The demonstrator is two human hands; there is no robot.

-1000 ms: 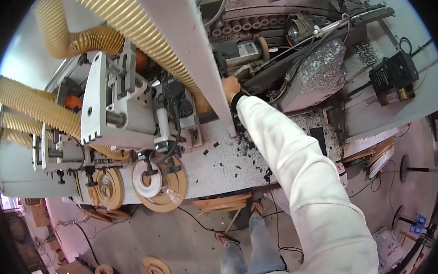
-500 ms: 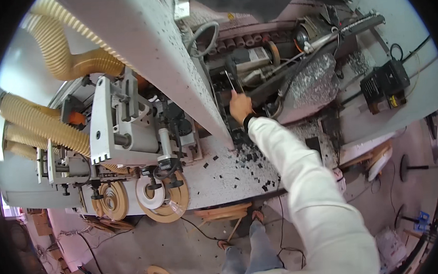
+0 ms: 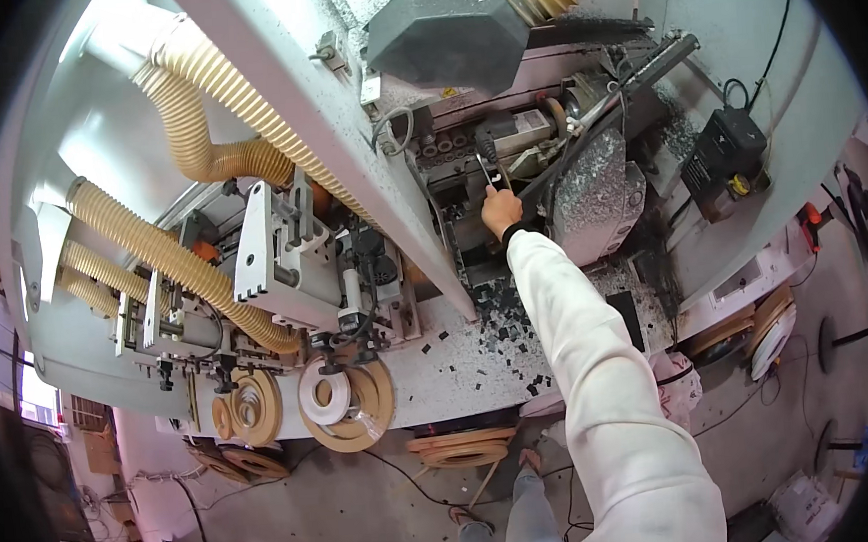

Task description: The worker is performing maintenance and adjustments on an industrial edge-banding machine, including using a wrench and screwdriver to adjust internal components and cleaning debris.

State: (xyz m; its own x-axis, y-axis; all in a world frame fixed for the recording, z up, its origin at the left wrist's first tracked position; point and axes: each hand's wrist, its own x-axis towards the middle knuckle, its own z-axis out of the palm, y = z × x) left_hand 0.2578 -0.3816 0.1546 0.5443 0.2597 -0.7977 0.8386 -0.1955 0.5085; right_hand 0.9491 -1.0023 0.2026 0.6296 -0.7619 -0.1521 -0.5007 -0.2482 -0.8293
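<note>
My right hand (image 3: 501, 210) reaches into the machine, its fingers closed round a slim silver metal tool (image 3: 484, 169). The tool's kind is too small to tell, and its lower end is hidden in the hand. Just beyond it is a dark machine part (image 3: 487, 148) beside a silver motor-like unit (image 3: 528, 126). Below the hand, small black chips (image 3: 506, 316) are strewn over the machine's pale ledge (image 3: 442, 395). A grey housing covered in debris (image 3: 599, 201) stands to the right of the hand. My left hand is out of view.
A slanting white beam (image 3: 346, 127) passes left of my arm. Ribbed yellow hoses (image 3: 186, 117) and a clamp-like assembly (image 3: 289, 255) fill the left. A dark hood (image 3: 449, 37) hangs above. Rolls of edge band (image 3: 348, 405) sit along the front; a black box (image 3: 725, 159) is at right.
The view has shifted, showing more of the hood and hoses above. My right hand still holds the metal tool inside the machine. My left hand, at the lower edge before, has left view.
</note>
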